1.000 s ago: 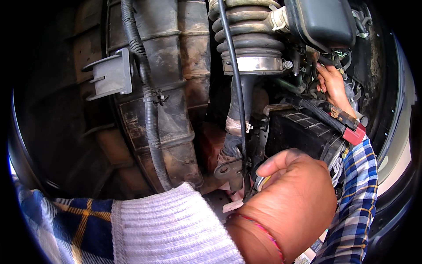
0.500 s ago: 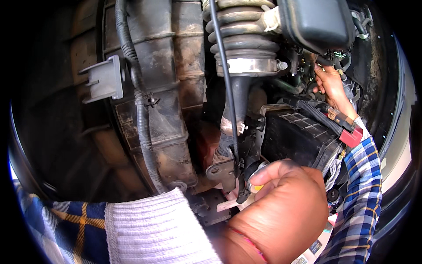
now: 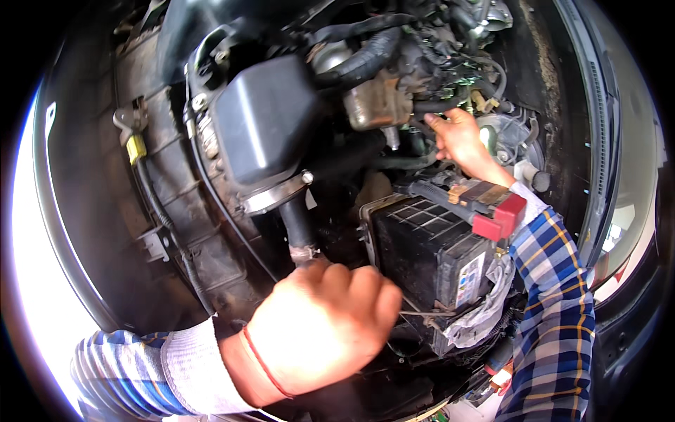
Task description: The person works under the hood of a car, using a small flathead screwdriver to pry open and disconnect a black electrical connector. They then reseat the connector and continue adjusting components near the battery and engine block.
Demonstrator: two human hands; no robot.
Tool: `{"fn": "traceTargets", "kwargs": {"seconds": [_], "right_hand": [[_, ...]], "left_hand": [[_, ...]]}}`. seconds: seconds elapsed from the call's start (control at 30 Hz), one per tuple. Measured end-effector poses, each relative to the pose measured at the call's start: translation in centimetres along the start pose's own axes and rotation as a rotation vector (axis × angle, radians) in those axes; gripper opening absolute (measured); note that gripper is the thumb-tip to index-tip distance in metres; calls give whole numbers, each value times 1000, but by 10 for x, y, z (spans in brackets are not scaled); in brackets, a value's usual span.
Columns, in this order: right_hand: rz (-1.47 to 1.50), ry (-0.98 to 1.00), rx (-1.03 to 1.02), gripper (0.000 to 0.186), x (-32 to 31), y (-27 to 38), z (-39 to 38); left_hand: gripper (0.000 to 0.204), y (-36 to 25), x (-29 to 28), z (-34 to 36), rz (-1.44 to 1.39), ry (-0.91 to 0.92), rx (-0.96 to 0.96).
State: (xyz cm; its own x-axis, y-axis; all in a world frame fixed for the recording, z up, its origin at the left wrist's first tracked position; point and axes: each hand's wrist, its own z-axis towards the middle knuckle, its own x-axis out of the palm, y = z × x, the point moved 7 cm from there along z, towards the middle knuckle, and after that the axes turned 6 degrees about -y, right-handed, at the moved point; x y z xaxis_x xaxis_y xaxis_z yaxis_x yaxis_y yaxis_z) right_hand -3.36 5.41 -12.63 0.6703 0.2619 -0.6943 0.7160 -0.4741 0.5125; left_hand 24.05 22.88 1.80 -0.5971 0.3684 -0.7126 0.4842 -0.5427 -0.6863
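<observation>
While the left hand (image 3: 327,323) curls knuckles-up just below the black pipe (image 3: 296,221), its palm side is hidden, so I cannot tell whether it holds anything. The right hand (image 3: 460,137) is at the dark hose (image 3: 430,107) beside the brownish metal housing (image 3: 380,104), fingers bent; whether they clamp the hose I cannot tell. Between the hands sits the black battery (image 3: 411,243), with a red terminal cover (image 3: 499,216) at its upper right.

Far left of the left hand (image 3: 327,323), white glare (image 3: 24,260) fills the space beyond the dark bodywork (image 3: 81,211). Well right of the right hand (image 3: 463,141), past the black cowl (image 3: 598,133), the windscreen (image 3: 636,190) catches pale reflections.
</observation>
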Motion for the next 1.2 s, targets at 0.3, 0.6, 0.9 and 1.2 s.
{"fn": "traceTargets", "kwargs": {"seconds": [0.3,0.6,0.9,1.2], "right_hand": [[46,1,9,22,-4,-4,-3],[77,86,-75,30,-9,1,-1],[41,104,-39,33,-5,-13,2],[-25,116,-73,38,-11,-11,5]], "left_hand": [[18,6,5,4,-17,-3,31],[37,-2,4,14,-71,86,-10],[36,3,20,12,-97,117,-19],[36,-8,6,14,-69,94,8]]}}
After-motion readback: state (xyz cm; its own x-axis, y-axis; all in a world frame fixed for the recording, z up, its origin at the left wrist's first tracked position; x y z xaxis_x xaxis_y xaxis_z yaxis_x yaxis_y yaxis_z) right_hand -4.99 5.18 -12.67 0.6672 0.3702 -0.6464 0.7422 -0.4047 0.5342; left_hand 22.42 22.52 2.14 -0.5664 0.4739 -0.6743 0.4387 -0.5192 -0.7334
